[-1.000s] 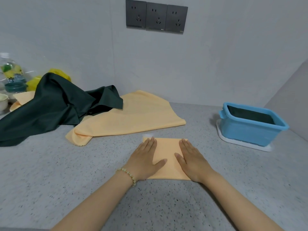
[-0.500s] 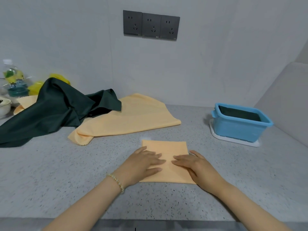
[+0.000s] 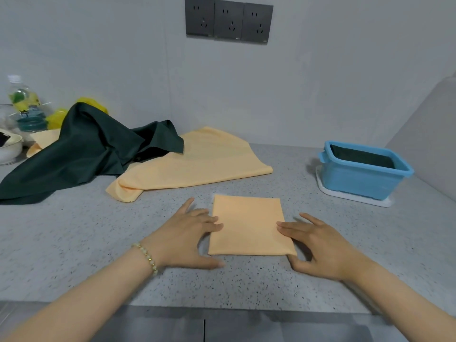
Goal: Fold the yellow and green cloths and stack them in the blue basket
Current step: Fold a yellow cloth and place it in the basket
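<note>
A folded yellow cloth (image 3: 249, 227) lies flat on the speckled counter in front of me. My left hand (image 3: 187, 236) rests at its left edge, fingertips touching the cloth, fingers straight. My right hand (image 3: 313, 245) is at its right edge, fingers straight on top and thumb at the near right corner. Behind, an unfolded yellow cloth (image 3: 197, 164) lies partly under a crumpled dark green cloth (image 3: 81, 149). The blue basket (image 3: 362, 178) stands at the right with a dark green cloth (image 3: 362, 157) inside.
The basket sits on a white tray (image 3: 355, 197). A water bottle (image 3: 23, 102), a yellow bag (image 3: 93, 104) and a white bowl (image 3: 9, 148) crowd the far left. Wall sockets (image 3: 228, 19) hang above. The counter's front edge (image 3: 222, 308) runs just below my wrists.
Both hands have slid from the top of the folded cloth outward to its left and right edges. The view has shifted a little closer.
</note>
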`<action>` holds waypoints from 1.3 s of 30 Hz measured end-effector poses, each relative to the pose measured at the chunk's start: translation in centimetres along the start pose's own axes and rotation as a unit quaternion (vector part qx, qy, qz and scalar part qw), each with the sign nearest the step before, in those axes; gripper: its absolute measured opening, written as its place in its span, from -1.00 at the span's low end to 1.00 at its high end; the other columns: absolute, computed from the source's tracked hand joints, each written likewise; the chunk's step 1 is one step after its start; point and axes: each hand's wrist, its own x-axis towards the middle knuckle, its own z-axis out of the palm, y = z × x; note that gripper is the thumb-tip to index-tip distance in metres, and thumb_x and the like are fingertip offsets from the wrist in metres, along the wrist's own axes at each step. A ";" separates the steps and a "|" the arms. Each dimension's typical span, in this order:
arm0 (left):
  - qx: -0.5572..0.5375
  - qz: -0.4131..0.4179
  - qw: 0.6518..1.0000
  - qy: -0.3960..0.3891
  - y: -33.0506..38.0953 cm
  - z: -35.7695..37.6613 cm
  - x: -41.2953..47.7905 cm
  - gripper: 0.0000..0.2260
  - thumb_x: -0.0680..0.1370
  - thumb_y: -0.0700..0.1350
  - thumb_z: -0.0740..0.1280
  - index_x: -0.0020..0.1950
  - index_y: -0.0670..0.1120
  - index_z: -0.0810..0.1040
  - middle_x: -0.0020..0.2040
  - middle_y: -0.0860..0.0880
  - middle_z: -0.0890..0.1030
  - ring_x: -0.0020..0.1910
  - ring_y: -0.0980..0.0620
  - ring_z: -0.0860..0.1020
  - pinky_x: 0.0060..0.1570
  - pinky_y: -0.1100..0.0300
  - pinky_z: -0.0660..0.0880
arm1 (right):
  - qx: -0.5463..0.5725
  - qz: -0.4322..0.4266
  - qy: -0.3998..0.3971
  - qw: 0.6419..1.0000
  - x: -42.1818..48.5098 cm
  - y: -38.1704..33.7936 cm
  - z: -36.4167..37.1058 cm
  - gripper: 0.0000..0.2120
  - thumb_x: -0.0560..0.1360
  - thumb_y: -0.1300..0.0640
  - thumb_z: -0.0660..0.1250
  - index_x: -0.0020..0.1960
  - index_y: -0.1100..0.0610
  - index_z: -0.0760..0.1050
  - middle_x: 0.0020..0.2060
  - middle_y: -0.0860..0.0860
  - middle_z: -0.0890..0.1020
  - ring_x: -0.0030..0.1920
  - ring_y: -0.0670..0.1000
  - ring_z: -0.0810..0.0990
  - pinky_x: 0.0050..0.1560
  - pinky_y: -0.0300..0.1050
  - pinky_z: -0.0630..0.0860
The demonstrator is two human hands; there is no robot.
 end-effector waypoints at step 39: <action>-0.325 -0.334 0.871 0.155 0.0 1.5 5.1 -0.69 0.48 0.01 0.39 -0.32 -0.22 0.60 -0.43 0.02 0.46 -0.36 0.04 0.46 0.21 0.05 0.37 | 0.098 0.145 -0.044 0.984 13.1 -4.3 4.0 -0.51 0.66 -0.07 -0.09 0.55 0.01 0.01 0.55 -0.05 0.03 0.54 -0.07 -0.05 0.49 -0.07 -0.24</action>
